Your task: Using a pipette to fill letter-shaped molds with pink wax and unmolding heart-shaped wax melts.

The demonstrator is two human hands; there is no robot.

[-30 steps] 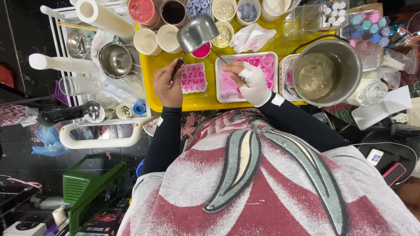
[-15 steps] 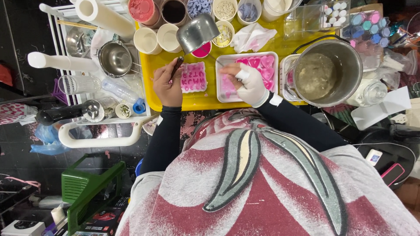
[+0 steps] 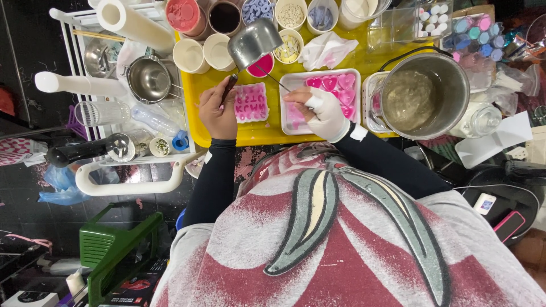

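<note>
In the head view, everything sits around a yellow tray (image 3: pixel 267 133) on the worktop. The image is turned, so the person's torso fills the lower part and both arms reach up toward the tray.

The left hand (image 3: pixel 220 113) is closed around the dark handle of a small metal ladle (image 3: pixel 254 42), whose bowl hangs tilted above the tray's far middle, over a cup of pink liquid (image 3: pixel 260 65). Just beside that hand, on the tray, lies a small pink letter mould (image 3: pixel 251 103).

The right hand (image 3: pixel 321 111), wrapped in a white bandage or glove, pinches a thin metal pick (image 3: pixel 273 77) and rests on the near edge of a white rectangular tray with pink heart shapes (image 3: pixel 333 85), which sits at the yellow tray's right of middle. The two hands are apart, with the letter mould between them.

Right of the yellow tray stands a large steel pot (image 3: pixel 424 96) holding cloudy liquid. Along the tray's far edge are several white cups (image 3: pixel 190 55). Left of the tray, a small steel saucepan (image 3: pixel 149 79) sits on a white rack.
</note>
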